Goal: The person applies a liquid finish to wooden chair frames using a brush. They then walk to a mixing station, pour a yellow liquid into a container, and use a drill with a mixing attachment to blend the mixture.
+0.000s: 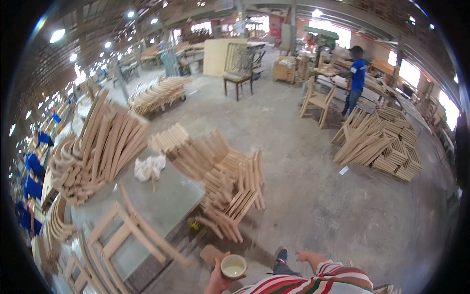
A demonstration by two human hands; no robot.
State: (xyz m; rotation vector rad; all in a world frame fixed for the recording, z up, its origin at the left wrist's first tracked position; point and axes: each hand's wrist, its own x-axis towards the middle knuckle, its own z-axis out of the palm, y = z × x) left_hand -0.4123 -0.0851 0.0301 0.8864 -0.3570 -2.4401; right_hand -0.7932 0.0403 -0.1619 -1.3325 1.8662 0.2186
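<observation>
My left hand (219,280) is wrapped round a small round pale cup (233,266) with whitish contents, held low in front of me. Next to that hand is a flat brown wooden piece (210,253); I cannot tell whether the hand touches it. My right hand (309,257) is out to the right of my body, over the floor, with its fingers loosely stretched and nothing in them. A wooden chair-back frame (128,226) lies on the grey-topped table (178,188) to my left, with a crumpled white cloth (150,168) farther back on it.
Curved wooden parts (98,147) are heaped at the table's far left. Stacked wooden frames (230,181) stand beyond its right edge. More stacked frames (379,142) sit on the concrete floor (298,196) at right, near a person in blue (359,73) and a wooden chair (318,103).
</observation>
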